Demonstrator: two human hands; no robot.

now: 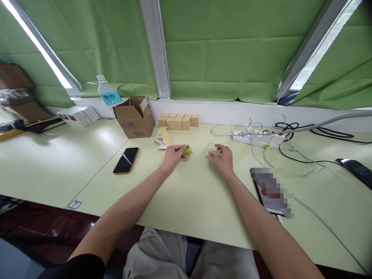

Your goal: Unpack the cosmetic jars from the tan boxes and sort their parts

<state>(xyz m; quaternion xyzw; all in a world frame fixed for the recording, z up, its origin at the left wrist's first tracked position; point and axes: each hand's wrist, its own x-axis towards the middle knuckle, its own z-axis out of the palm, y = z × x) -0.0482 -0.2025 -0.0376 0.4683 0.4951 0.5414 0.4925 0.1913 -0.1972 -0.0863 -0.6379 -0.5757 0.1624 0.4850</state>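
My left hand [173,155] is closed on a small rounded green item [187,152] with a whitish underside, held just above the table; its exact kind is not clear. Opposite it, my right hand [222,159] pinches a small clear plastic piece [211,147], which looks like a cup or cover. A gap of bare tabletop separates the two held pieces. Just behind my left hand stands an opened small cardboard box [162,137] with its flaps out. Several closed small brown boxes [178,122] are lined up against the wall.
An open carton [135,120] and a water bottle [108,92] stand at back left. A phone [126,161] lies left of my hands. To the right are a power strip [258,138] with tangled cables, a blurred-out tablet or phone [271,192] and a dark device [356,170].
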